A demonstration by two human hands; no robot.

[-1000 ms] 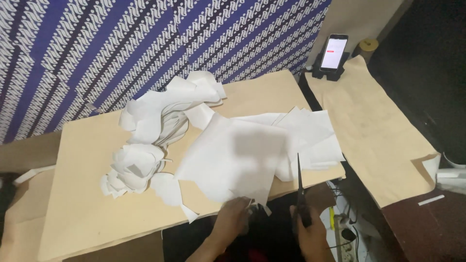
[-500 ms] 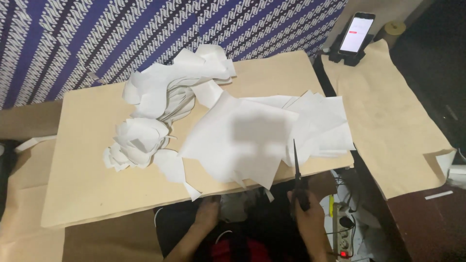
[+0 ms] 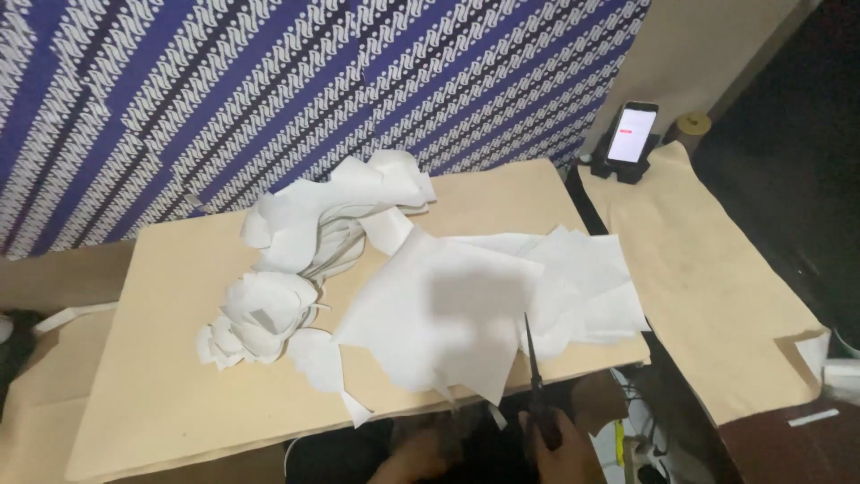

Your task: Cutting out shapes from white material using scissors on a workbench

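Low, right hand [image 3: 560,448] grips scissors [image 3: 535,381] (at table edge [image 3: 376,417])

Right hand [image 3: 557,446] fisted low; left hand [image 3: 414,459] loose.

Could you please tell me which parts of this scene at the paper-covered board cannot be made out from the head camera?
- Left hand: in shadow and cut by the bottom edge; whether it holds anything is unclear.
- Right hand: partly cut off; its grip on the scissors handles is dark.
- Large white sheet: its middle is blurred over.
- Phone screen: too small to read.
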